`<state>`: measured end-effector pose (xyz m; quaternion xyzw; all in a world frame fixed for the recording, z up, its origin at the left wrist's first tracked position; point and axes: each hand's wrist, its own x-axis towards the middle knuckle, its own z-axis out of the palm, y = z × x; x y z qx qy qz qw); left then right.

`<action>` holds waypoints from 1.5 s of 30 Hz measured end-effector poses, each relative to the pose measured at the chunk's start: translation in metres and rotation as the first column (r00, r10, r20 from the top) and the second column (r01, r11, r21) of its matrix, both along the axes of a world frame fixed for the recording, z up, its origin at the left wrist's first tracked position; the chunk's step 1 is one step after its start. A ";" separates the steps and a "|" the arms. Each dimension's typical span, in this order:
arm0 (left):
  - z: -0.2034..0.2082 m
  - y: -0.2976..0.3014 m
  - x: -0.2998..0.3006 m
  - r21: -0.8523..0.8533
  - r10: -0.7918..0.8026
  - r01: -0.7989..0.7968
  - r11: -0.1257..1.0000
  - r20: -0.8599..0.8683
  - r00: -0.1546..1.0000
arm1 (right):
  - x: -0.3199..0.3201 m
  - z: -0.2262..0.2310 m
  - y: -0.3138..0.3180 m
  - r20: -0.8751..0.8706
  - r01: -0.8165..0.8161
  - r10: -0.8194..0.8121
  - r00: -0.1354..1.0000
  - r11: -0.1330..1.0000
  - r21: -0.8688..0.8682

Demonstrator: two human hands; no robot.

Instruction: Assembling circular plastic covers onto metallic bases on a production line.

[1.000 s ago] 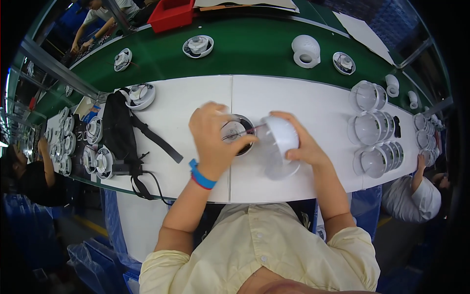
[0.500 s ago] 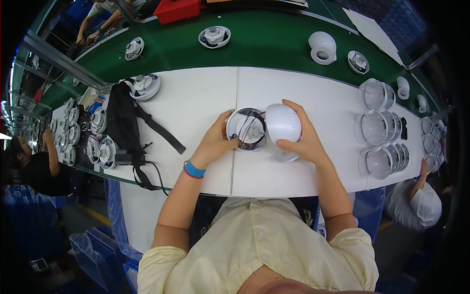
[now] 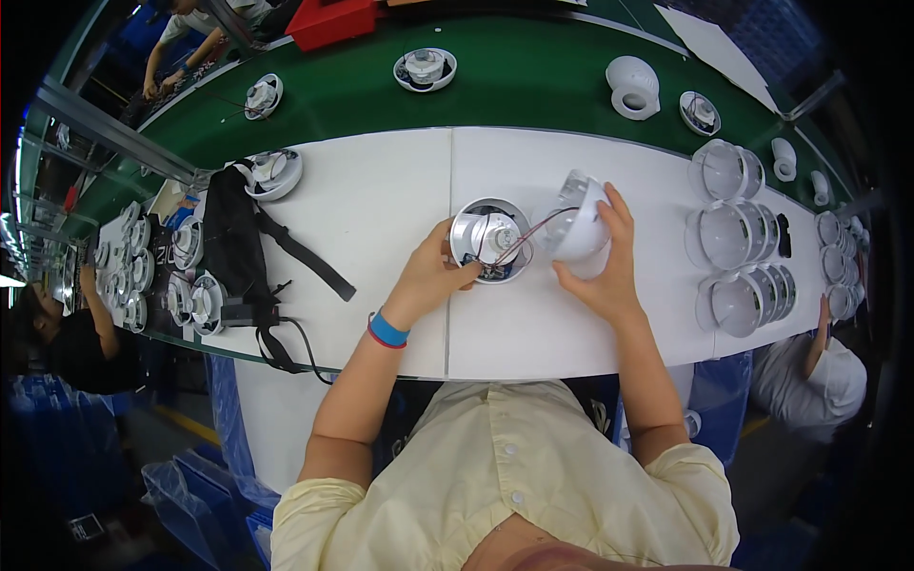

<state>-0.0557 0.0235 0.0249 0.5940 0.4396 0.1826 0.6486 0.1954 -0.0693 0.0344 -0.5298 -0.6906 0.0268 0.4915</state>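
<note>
Left hand: the left hand (image 3: 436, 278) gripped the left rim of the bowl (image 3: 460, 238), thumb over the near edge.
Right hand: the right hand (image 3: 611, 278) held the dome (image 3: 586, 233) between thumb and fingers, in a wide curved grasp.
Bowl: it stood face up over the table seam, in front of the person; whether it rested on the table (image 3: 371, 219) could not be told.
Dome: it was tilted, just to the right of the bowl and apart from it.
Wires: the wires (image 3: 543, 225) ran from the bowl to the dome.
Table's right: clear covers (image 3: 725, 235) stood in three nested rows.
Table's left: a black strap (image 3: 309, 257) lay there, well apart from the bowl.
Beyond: a green belt (image 3: 514, 76) bore more white parts (image 3: 633, 88).
</note>
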 end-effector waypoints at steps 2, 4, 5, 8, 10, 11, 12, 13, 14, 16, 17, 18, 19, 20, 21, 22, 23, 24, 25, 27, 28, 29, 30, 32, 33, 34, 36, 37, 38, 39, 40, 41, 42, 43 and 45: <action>0.003 -0.012 0.008 -0.075 0.099 -0.086 0.993 0.198 0.975 | -0.011 0.007 -0.017 0.163 0.337 -0.345 0.924 0.939 0.073; -0.003 -0.025 0.018 -0.055 0.132 -0.122 0.991 0.263 0.956 | -0.034 -0.016 -0.042 0.059 0.422 -0.431 0.901 0.899 0.116; -0.008 -0.029 0.022 -0.035 0.165 -0.163 0.986 0.324 0.931 | -0.053 -0.014 -0.047 -0.082 0.307 -0.317 0.945 0.944 -0.119; -0.020 -0.038 0.027 0.143 0.086 -0.132 0.981 0.291 0.953 | -0.088 -0.014 -0.037 -0.342 0.120 -0.281 0.897 0.898 -0.422; -0.019 -0.041 0.029 0.153 0.080 -0.138 0.979 0.333 0.940 | -0.091 -0.014 -0.029 -0.428 0.084 -0.336 0.839 0.857 -0.508; -0.020 -0.042 0.029 0.165 0.082 -0.153 0.974 0.374 0.924 | -0.090 -0.009 -0.026 -0.393 0.075 -0.278 0.877 0.885 -0.459; -0.021 -0.042 0.028 0.161 0.081 -0.151 0.975 0.375 0.924 | -0.089 -0.007 -0.023 -0.352 0.062 -0.220 0.910 0.910 -0.409; -0.021 -0.042 0.025 0.124 0.079 -0.140 0.982 0.402 0.912 | -0.086 -0.008 -0.020 -0.351 0.061 -0.219 0.910 0.910 -0.409; -0.022 -0.041 0.023 0.086 0.080 -0.128 0.988 0.428 0.900 | -0.079 -0.012 -0.018 -0.169 0.131 -0.184 0.968 0.949 -0.286; -0.025 -0.042 0.023 0.075 0.091 -0.137 0.988 0.440 0.893 | -0.075 -0.011 -0.015 0.028 0.163 -0.161 0.987 0.975 -0.149; -0.026 -0.043 0.023 0.064 0.099 -0.143 0.988 0.451 0.887 | -0.074 -0.007 -0.014 0.121 0.176 -0.163 0.979 0.979 -0.107; -0.025 -0.044 0.023 0.061 0.108 -0.152 0.986 0.453 0.885 | -0.074 -0.005 -0.013 0.213 0.184 -0.167 0.963 0.981 -0.063; -0.017 -0.045 0.024 0.028 0.115 -0.141 0.990 0.429 0.896 | -0.074 -0.005 -0.013 0.216 0.179 -0.162 0.963 0.982 -0.064; -0.013 -0.045 0.024 -0.006 0.122 -0.130 0.991 0.405 0.906 | -0.074 -0.005 -0.013 0.250 0.188 -0.168 0.954 0.981 -0.058; -0.012 -0.045 0.024 -0.007 0.126 -0.135 0.991 0.407 0.905 | -0.075 -0.005 -0.013 0.283 0.196 -0.174 0.943 0.979 -0.051; -0.012 -0.046 0.024 0.009 0.122 -0.137 0.990 0.405 0.906 | -0.075 -0.006 -0.013 0.285 0.193 -0.171 0.943 0.980 -0.051; -0.011 -0.046 0.025 0.025 0.117 -0.139 0.990 0.402 0.908 | -0.076 -0.008 -0.015 0.269 0.179 -0.150 0.952 0.980 -0.087; -0.009 -0.047 0.026 0.025 0.118 -0.140 0.990 0.404 0.907 | -0.076 -0.010 -0.016 0.251 0.164 -0.129 0.959 0.979 -0.124; -0.004 -0.047 0.027 0.008 0.130 -0.146 0.989 0.412 0.902 | -0.077 -0.012 -0.016 0.253 0.165 -0.130 0.959 0.979 -0.123; -0.004 -0.047 0.030 -0.009 0.138 -0.148 0.989 0.420 0.897 | -0.079 -0.015 -0.015 0.190 0.170 -0.136 0.972 0.970 -0.176; -0.008 -0.046 0.030 0.032 0.149 -0.179 0.983 0.424 0.894 | -0.082 -0.013 -0.014 0.191 0.171 -0.137 0.972 0.970 -0.174; -0.013 -0.044 0.030 0.073 0.158 -0.208 0.975 0.427 0.890 | -0.085 -0.011 -0.015 0.052 0.144 -0.136 0.989 0.959 -0.243; -0.022 -0.040 0.031 0.074 0.154 -0.205 0.976 0.427 0.891 | -0.086 -0.007 -0.015 -0.089 0.108 -0.141 0.986 0.946 -0.306; -0.038 -0.027 0.027 0.510 0.172 -0.247 0.824 0.190 0.967 | -0.079 0.016 -0.019 -0.191 -0.072 -0.023 0.981 0.877 -0.476; -0.040 -0.021 0.025 0.512 0.175 -0.248 0.822 0.188 0.966 | -0.072 0.026 -0.021 -0.309 -0.253 0.070 0.949 0.753 -0.608; -0.038 -0.014 0.024 0.530 0.152 -0.212 0.821 0.156 0.976 | -0.055 0.032 -0.025 -0.209 -0.231 0.132 0.969 0.789 -0.570; -0.033 0.002 0.021 0.552 0.131 -0.176 0.815 0.121 0.984 | -0.015 0.051 -0.022 0.101 -0.071 0.111 0.989 0.940 -0.333; -0.033 0.010 0.018 0.555 0.104 -0.156 0.817 0.125 0.987 | 0.005 0.061 -0.007 0.274 0.038 -0.010 0.962 0.995 -0.097; -0.032 0.016 0.016 0.556 0.072 -0.133 0.820 0.131 0.989 | 0.022 0.065 0.003 0.333 0.068 -0.001 0.943 0.979 -0.191; -0.014 0.018 0.020 0.270 0.100 -0.170 0.948 0.254 0.962 | 0.038 0.068 0.012 0.395 0.120 0.001 0.919 0.952 -0.281; -0.004 0.021 0.024 0.277 0.085 -0.158 0.948 0.255 0.963 | 0.049 0.063 0.028 0.395 0.133 -0.014 0.918 0.953 -0.274; 0.005 0.024 0.027 0.117 0.126 -0.168 0.979 0.306 0.944 | 0.061 0.051 0.045 0.043 -0.160 0.207 0.977 0.857 -0.491; 0.009 0.028 0.027 -0.048 0.181 -0.175 0.983 0.343 0.922 | 0.067 0.037 0.059 -0.350 -0.489 0.344 0.871 0.668 -0.562; 0.005 0.034 0.025 -0.148 0.189 -0.143 0.979 0.370 0.910 | 0.065 0.029 0.068 -0.342 -0.482 0.342 0.875 0.678 -0.556; -0.002 0.038 0.030 -0.148 0.199 -0.151 0.977 0.409 0.890 | 0.052 0.010 0.088 -0.637 -0.641 0.274 0.720 0.613 -0.461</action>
